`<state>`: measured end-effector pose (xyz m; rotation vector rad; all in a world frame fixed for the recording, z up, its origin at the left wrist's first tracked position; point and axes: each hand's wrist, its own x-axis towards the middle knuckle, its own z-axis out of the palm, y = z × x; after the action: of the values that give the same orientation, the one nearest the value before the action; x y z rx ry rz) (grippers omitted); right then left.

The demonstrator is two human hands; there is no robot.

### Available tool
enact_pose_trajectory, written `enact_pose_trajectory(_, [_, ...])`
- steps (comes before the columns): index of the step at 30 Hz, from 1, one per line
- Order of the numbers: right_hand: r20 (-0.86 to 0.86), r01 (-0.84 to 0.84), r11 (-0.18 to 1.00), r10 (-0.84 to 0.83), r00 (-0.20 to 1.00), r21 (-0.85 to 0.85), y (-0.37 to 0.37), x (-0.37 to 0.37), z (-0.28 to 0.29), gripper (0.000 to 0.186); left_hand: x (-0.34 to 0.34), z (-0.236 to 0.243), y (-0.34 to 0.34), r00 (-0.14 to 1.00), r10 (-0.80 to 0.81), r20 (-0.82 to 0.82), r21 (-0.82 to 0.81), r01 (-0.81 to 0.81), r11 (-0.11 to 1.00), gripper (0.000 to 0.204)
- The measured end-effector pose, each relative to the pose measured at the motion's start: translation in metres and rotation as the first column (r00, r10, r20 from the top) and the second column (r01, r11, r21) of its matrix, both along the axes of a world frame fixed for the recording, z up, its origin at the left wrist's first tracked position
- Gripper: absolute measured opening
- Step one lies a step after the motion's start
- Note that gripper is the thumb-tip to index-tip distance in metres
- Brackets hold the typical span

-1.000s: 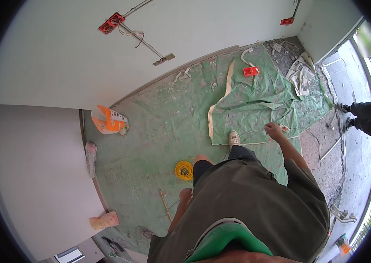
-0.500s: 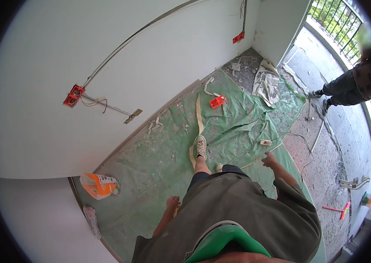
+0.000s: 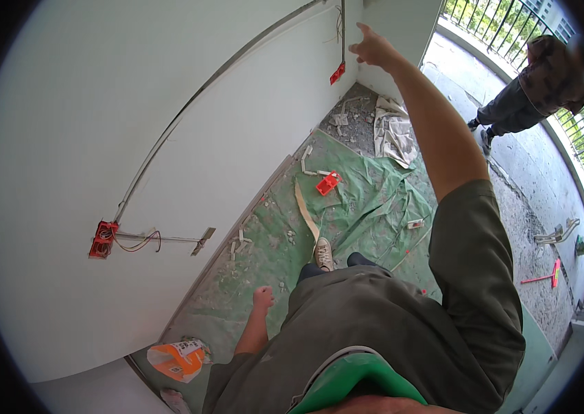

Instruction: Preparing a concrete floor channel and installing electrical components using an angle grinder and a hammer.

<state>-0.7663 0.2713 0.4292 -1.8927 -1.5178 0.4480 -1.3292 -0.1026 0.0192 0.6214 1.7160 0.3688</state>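
My right arm reaches up and forward, and my right hand [image 3: 374, 50] is held in the air with a finger stretched out and nothing in its grasp. In the view it lies just above a red double socket box [image 3: 337, 74] set in the far end of the white wall; I see no contact. Low at my left side hangs my left hand [image 3: 263, 297], its fingers curled closed, with no object showing. Nearer on the wall is another red socket box [image 3: 103, 239] with loose wires [image 3: 147, 241] coming out. A cable groove [image 3: 188, 103] runs up from it.
Rumpled green sheeting [image 3: 368, 207] covers the floor, with a loose red box [image 3: 328, 183] and debris on it. An orange-and-white bag [image 3: 180, 360] stands by the wall. A crumpled white sheet [image 3: 393, 131] lies in the far corner. Another person [image 3: 540, 83] stands near the balcony railing [image 3: 492, 31].
My right hand has risen from beside my body to high in front, pointing. My view has shifted, and the person at the railing has turned or stepped slightly.
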Motion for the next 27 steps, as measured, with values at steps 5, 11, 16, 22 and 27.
enact_pose_trajectory(5, [0.107, -0.094, 0.995, 0.089, 0.990, 0.038, -0.041, 0.019, -0.101, 0.048, -0.003, -0.015, 0.069, 0.981, -0.190, -0.040, -0.018, 0.190, 0.982, 0.023])
enact_pose_trajectory(11, [0.120, 0.005, 0.646, 0.134, 0.984, -0.763, -0.358, 0.009, -0.347, 0.043, 0.039, -0.024, 0.124, 0.900, -0.436, -0.029, -0.172, 0.425, 0.889, 0.036])
enact_pose_trajectory(16, [0.047, 0.052, 0.048, -0.101, 0.994, -0.998, -0.693, -0.079, -0.364, 0.040, 0.149, -0.033, 0.205, 0.851, -0.492, 0.184, -0.257, 0.524, 0.812, 0.078])
enact_pose_trajectory(22, [0.004, 0.227, -0.061, -0.970, -0.243, -0.972, -0.876, -0.189, -0.323, 0.044, 0.353, 0.011, 0.283, 0.650, -0.757, 0.064, 0.002, 0.758, 0.652, 0.088])
enact_pose_trajectory(27, [-0.055, 0.276, -0.035, -0.949, -0.311, -0.960, -0.937, -0.275, -0.375, 0.047, 0.435, 0.056, 0.226, 0.376, -0.905, -0.199, 0.166, 0.923, 0.347, 0.076])
